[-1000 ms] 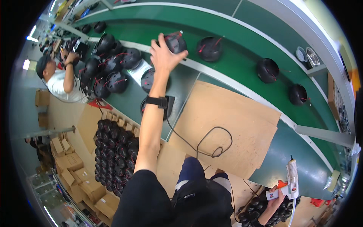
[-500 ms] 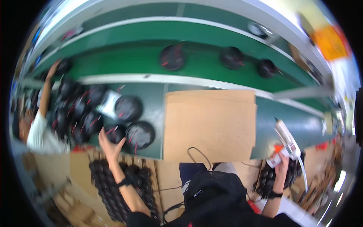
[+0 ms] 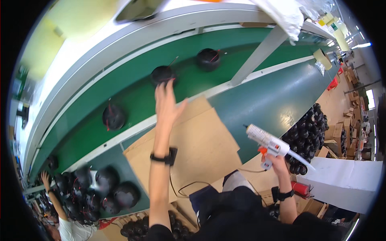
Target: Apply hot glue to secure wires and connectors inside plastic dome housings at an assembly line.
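Note:
My left hand [image 3: 167, 105] stretches over the cardboard sheet [image 3: 201, 148] to the green belt. Its fingers are spread at a black round shell [image 3: 161, 73] with red wires; whether they touch it I cannot tell. In my right hand [image 3: 277, 164] is a white hot glue gun [image 3: 270, 143] with an orange trigger, its nozzle pointing up and left. A translucent glue stick [image 3: 301, 160] juts from the gun's back end. Another black shell [image 3: 208, 59] sits on the belt to the right, and one more [image 3: 114, 117] lies to the left.
Several black shells [image 3: 126, 194] crowd the bench at the lower left, beside a co-worker's arm [image 3: 58, 203]. A slanting metal post [image 3: 259, 56] stands at the belt's edge. Heaped black shells [image 3: 307, 134] and a white box [image 3: 343, 182] are at the right.
My view has swung to the right. My left hand has gone from beside the shells on the bench to a shell on the belt. The glue gun stays in my right hand.

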The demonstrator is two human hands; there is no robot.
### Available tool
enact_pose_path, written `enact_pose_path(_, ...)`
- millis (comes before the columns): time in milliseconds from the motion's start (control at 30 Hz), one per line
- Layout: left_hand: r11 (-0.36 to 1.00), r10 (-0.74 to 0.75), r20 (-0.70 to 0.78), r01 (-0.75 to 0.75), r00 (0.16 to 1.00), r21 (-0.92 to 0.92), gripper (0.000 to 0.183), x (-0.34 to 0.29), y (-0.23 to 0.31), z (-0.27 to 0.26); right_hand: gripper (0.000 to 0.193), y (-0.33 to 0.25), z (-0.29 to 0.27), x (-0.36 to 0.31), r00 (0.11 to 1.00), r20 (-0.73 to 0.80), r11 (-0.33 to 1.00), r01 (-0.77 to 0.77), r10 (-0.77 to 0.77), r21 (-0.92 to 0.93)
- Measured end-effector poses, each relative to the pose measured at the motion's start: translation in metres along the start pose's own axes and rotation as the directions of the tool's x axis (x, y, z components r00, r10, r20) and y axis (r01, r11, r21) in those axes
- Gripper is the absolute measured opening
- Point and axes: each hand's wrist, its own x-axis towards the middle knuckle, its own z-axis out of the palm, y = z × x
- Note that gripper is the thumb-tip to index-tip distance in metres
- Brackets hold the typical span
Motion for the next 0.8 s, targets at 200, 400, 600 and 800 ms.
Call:
enact_pose_path(200, 0.962, -0.083, 0.248, 0.013, 0.965, 0.274, 0.136, 0.192, 0.046, 0.154, 0.037, 0.038, -0.022, 0.0, 0.992, -0.037, 0.986, -0.119, 0.124, 0.119)
enact_pose_path(400, 0.953, -0.297, 0.26, 0.271, 0.919, 0.132, 0.132, 0.186, 0.04, 0.176, 0.052, 0.035, -0.038, 0.009, 0.989, 0.012, 0.976, -0.15, 0.15, 0.157)
enact_pose_path(600, 0.982, -0.153, 0.093, 0.162, 0.984, -0.092, 0.115, -0.031, 0.106, 0.051, 0.053, 0.018, -0.073, 0.052, 0.992, 0.074, 0.992, -0.106, 0.1, 0.074)
enact_pose_path(800, 0.749, -0.647, -0.072, 0.65, 0.759, 0.127, 0.109, -0.177, 0.098, 0.033, 0.052, -0.012, -0.011, 0.098, 0.864, 0.496, 0.984, -0.153, 0.089, 0.09)
